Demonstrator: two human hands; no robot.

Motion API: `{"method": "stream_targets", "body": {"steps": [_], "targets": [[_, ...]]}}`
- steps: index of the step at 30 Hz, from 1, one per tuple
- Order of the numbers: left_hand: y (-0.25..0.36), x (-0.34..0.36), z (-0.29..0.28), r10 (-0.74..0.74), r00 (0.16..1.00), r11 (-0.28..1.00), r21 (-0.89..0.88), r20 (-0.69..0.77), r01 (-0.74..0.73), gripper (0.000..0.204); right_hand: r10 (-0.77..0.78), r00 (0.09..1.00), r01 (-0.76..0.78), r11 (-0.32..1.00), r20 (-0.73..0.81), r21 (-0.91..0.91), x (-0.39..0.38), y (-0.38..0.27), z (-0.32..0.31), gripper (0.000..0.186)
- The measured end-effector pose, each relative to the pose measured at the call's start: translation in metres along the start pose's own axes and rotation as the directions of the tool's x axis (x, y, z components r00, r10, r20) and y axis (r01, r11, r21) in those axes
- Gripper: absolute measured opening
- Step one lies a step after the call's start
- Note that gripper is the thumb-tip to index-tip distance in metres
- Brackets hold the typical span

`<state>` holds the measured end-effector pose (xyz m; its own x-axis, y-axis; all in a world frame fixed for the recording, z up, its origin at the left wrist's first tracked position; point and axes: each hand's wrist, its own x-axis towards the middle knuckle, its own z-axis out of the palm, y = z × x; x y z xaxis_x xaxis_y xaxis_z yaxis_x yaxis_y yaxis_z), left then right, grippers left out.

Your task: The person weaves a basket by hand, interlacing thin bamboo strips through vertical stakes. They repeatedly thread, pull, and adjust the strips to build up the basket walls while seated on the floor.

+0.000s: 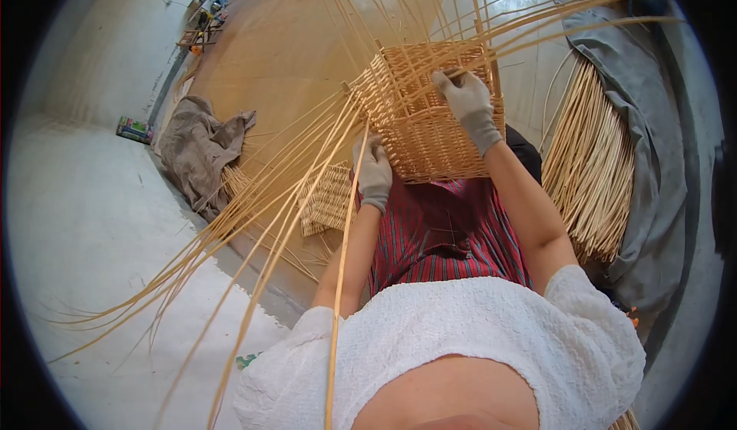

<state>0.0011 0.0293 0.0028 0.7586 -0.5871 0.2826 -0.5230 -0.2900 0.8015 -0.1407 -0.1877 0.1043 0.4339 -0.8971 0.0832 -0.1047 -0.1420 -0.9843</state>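
Observation:
A square woven wicker basket (430,150) rests on my lap over a red striped cloth (437,246), with long pale canes (583,8) fanning out from its top and left. My left hand (375,170), in a light grey glove, grips the basket's left side beside a long upright cane (342,276); its fingertips are partly hidden. My right hand (468,104), gloved the same way, has thumb and fingers closed on canes across the upper face of the basket.
A flat woven piece (322,200) lies left of my lap. A brown cloth (196,142) partly covers canes at left. A large cane bundle (595,161) lies at right beside a grey cloth (652,200). Small items (203,23) sit along the back-left wall.

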Motion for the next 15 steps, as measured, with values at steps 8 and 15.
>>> {"method": "stream_targets", "body": {"steps": [8, 15], "targets": [[0.032, 0.024, -0.002, -0.115, 0.986, 0.904, 0.425, 0.117, 0.055, 0.051, -0.013, 0.993, -0.042, 0.885, 0.115, 0.464, -0.073, 0.045, -0.009, 0.016], [0.064, 0.035, -0.015, -0.187, 0.956, 0.835, 0.55, 0.225, 0.034, 0.053, 0.487, 0.869, -0.452, 0.718, 0.081, 0.53, -0.067, 0.09, -0.013, 0.026]]}}
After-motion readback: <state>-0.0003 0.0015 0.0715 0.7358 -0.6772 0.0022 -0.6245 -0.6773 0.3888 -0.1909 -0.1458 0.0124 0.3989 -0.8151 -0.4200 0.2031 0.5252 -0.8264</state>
